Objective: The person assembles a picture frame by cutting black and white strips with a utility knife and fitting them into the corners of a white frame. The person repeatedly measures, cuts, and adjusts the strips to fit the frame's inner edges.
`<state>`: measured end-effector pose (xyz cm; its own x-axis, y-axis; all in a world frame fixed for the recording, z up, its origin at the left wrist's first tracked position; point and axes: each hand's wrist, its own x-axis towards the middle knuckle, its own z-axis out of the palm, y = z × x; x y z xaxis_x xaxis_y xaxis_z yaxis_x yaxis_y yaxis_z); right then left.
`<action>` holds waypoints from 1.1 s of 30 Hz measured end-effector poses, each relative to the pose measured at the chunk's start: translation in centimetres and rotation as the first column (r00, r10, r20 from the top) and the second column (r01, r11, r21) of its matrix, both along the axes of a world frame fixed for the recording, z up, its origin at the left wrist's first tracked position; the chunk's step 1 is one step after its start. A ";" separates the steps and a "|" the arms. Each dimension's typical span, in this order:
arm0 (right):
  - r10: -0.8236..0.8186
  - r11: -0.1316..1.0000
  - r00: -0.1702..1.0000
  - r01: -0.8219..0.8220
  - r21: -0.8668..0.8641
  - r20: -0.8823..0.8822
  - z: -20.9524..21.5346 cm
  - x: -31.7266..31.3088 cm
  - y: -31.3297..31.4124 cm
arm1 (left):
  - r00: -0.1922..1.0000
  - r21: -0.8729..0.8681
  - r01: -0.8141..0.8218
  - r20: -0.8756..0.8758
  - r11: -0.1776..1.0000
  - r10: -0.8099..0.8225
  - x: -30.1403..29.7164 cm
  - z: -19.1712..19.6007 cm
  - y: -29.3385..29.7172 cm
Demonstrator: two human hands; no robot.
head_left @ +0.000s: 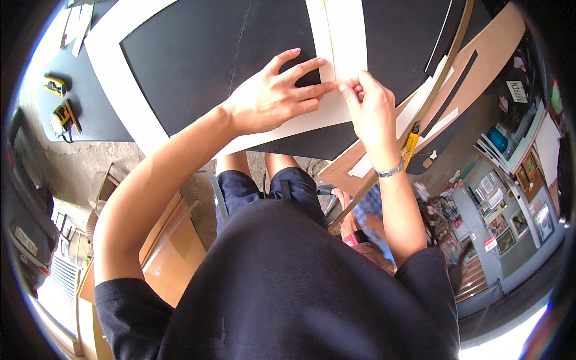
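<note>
A white board frame (144,114) with wide flat borders lies over a black work surface (192,66). A white strip (348,42) with a lengthwise seam runs down to the frame's near border. My left hand (273,99) is palm down on the white board, fingers spread, their tips at the seam's near end. Close beside them, my right hand (373,111) has thumb and forefinger pinched at the white strip's lower end. Whatever is between those fingertips is too small to make out. A metal-banded watch (391,170) circles my right wrist.
Brown board pieces (498,39) and a long thin strip lie at the right, with a yellow cutter-like tool (410,149). At far left are a yellow tape measure (61,120) and another yellow tool (55,86). Another person's arm with a pink wristband (350,239) is close below my right forearm.
</note>
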<state>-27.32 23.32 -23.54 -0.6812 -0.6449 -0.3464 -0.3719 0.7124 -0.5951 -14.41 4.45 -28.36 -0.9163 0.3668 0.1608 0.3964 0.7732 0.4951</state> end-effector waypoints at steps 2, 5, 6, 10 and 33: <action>-0.078 0.997 0.995 0.078 -0.003 0.063 0.1 -0.2 -0.1 | 1.000 0.005 -0.013 -0.010 1.000 0.013 0.1 -0.2 0.2; -0.107 0.994 0.990 0.107 0.010 0.093 -0.2 -1.0 -0.3 | 0.999 0.009 -0.039 -0.030 0.999 0.039 0.2 -0.4 0.5; -0.118 0.993 0.988 0.116 0.026 0.099 -0.2 -1.1 -0.3 | 0.999 -0.002 -0.036 -0.033 0.999 0.036 0.1 -0.4 0.5; -0.122 0.992 0.989 0.124 -0.014 0.081 -0.1 -0.3 -0.5 | 0.998 0.010 -0.068 -0.005 0.998 0.068 0.2 -0.2 0.8; 0.010 0.999 0.999 -0.011 -0.039 -0.035 -1.1 -0.1 0.5 | 0.997 -0.063 -0.048 -0.061 0.997 0.045 0.2 0.7 1.1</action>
<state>-27.42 23.83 -24.69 -0.6856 -0.6644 -0.2974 -0.3997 0.6850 -0.6091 -14.19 5.51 -27.71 -0.9221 0.3354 0.1930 0.3865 0.8211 0.4201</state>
